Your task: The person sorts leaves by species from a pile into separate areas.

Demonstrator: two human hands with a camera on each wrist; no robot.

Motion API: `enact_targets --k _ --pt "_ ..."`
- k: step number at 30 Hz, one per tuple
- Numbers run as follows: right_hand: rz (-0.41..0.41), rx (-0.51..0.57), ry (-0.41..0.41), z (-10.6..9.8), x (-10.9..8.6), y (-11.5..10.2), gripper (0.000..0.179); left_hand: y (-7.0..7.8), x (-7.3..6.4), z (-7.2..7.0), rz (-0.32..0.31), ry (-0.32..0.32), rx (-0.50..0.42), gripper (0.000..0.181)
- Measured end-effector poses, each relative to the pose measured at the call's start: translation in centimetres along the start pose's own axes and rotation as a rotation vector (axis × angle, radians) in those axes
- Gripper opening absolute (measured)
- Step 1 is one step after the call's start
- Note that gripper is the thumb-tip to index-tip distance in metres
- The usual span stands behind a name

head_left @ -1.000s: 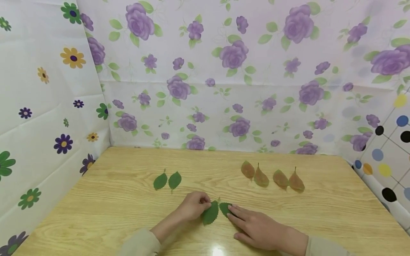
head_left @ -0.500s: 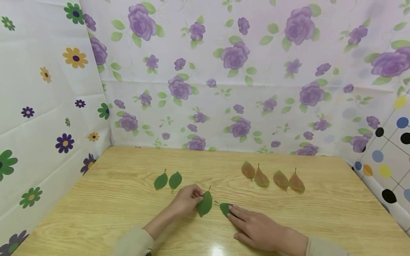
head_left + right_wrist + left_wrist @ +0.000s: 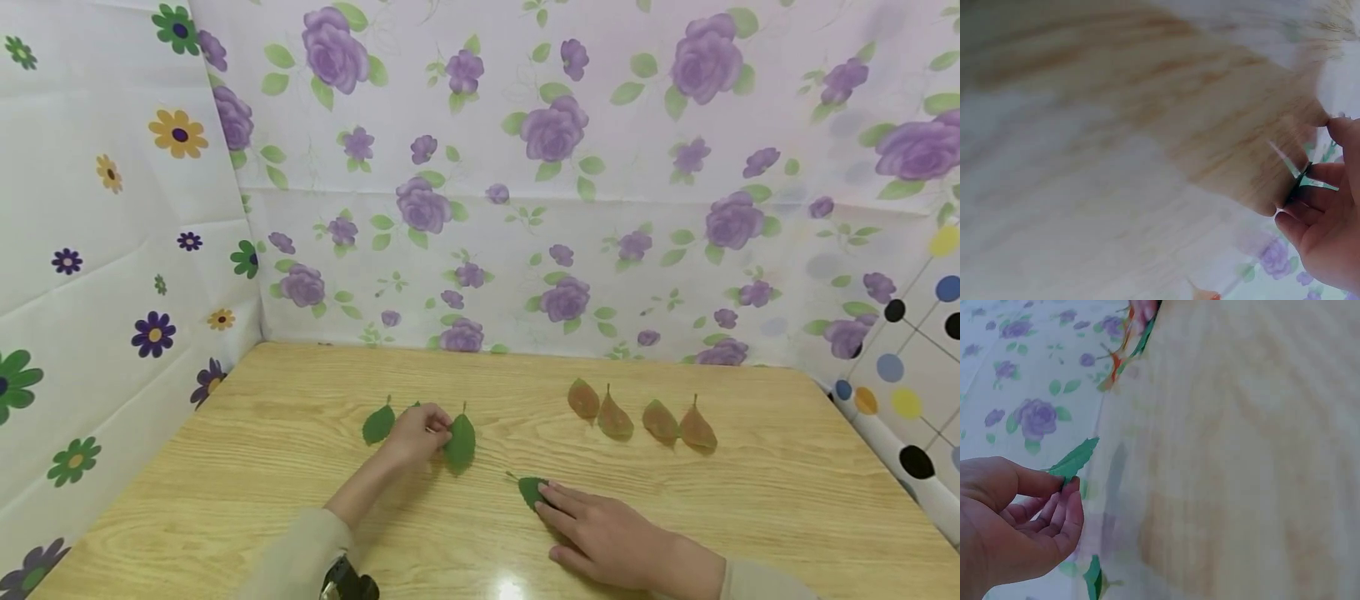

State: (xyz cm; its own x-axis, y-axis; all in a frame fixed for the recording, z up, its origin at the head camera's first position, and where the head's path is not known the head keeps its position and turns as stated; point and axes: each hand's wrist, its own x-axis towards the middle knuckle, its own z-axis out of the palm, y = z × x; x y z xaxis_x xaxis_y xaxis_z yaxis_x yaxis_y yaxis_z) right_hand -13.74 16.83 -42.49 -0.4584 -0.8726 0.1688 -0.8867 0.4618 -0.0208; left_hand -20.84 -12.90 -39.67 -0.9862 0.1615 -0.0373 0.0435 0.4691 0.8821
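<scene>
Between thumb and fingertips my left hand pinches a green leaf by its left edge; the left wrist view shows this leaf held above the tabletop. My right hand lies with fingers extended over another green leaf, fingertips covering its right part, its stem pointing up-left. Just left of my left hand lies a green leaf with its stem upward. A second leaf beside it is mostly hidden behind that hand, only its tip showing.
Reddish-brown leaves lie in two pairs at the back right of the wooden table: one pair with a leaf, the other with a leaf. Floral cloth hangs along the back edge, with patterned cloths at both sides.
My left hand has carried its green leaf away from the one under my right hand, leftward and toward the back pair of green leaves. My right hand has stayed in place.
</scene>
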Motion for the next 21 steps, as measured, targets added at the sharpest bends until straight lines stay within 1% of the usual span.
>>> enact_targets --k 3,6,11,17,21 --pt "0.014 -0.002 0.007 0.0 0.0 -0.1 0.053 0.1 0.9 -0.8 -0.024 0.038 -0.017 0.013" --pt "0.017 -0.005 0.029 0.1 0.2 -0.1 0.05 0.0 1.7 -1.4 -0.044 0.061 -0.019 0.015" --pt "0.007 -0.032 0.089 0.6 0.5 0.0 0.044 -0.4 2.7 -2.0 -0.07 0.095 0.013 0.017" --pt "-0.015 -0.053 0.155 0.8 0.6 0.4 0.034 -0.8 3.0 -2.3 -0.063 0.1 0.027 0.016" --pt "-0.043 -0.065 0.189 0.6 0.9 0.9 0.027 -0.7 3.1 -2.4 -0.074 0.099 0.036 0.015"
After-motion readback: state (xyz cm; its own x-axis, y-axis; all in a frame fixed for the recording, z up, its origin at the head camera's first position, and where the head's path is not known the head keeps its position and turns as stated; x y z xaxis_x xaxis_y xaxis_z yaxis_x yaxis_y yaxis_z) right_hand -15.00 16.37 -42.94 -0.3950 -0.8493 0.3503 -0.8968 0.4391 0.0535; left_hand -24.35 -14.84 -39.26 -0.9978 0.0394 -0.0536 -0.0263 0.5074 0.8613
